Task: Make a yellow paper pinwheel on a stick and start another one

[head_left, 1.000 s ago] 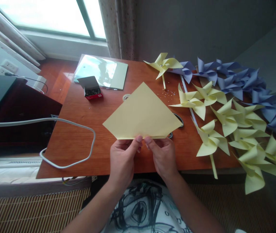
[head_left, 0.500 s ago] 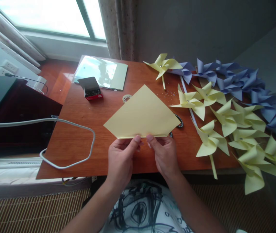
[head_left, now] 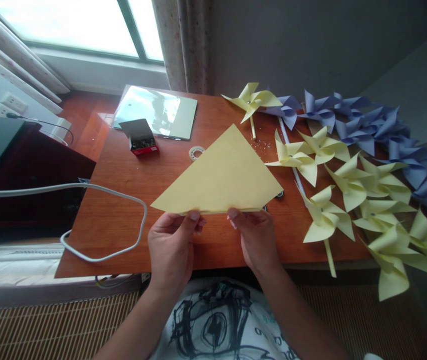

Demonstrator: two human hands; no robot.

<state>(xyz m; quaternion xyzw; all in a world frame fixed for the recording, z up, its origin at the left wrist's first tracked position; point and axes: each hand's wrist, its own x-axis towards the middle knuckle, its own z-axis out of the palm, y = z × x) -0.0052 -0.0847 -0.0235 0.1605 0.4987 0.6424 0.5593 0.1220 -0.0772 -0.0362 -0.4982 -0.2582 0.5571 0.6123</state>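
Observation:
A yellow sheet of paper is held up over the table, one corner pointing away from me and its near edge rolled into a thin tube. My left hand pinches the left part of the rolled edge between thumb and fingers. On the right part of the same edge, my right hand is closed the same way. Behind the paper, a roll of tape shows on the table. Scissors are mostly hidden under the sheet, with only parts of their dark handles visible.
Yellow paper pinwheels and purple ones crowd the right side. A small open red box stands near a clear folder at the back left. A white cable loops over the wooden table's left side.
My left hand has slid left along the rolled edge, away from my right hand. The sheet's far corner has shifted right and its left corner now reaches further left.

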